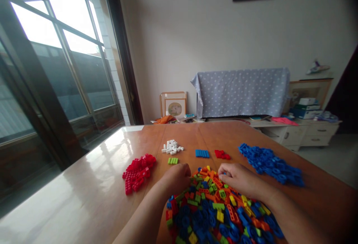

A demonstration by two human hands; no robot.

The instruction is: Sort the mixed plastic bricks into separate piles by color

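A wide heap of mixed toy building bricks [218,206] in orange, green, yellow, blue and red lies in front of me. At its far left edge is my left hand [179,177], fingers curled down and partly hidden behind the knuckles. My right hand [236,175] rests over the far right edge, its thumb and fingers closed together. Whatever either hand grips, if anything, is too small or hidden to make out. Just beyond my left hand sits a short row of lime green bricks [172,161]. Past the heap lie a row of blue bricks [202,153] and a few red pieces [222,154].
On the wooden table [92,184], a pile of red bricks [138,173] lies left, white bricks [172,146] farther back, and a long blue pile [270,164] to the right. Behind the table stands a low white cabinet [310,134] beside a cloth-covered object [242,93].
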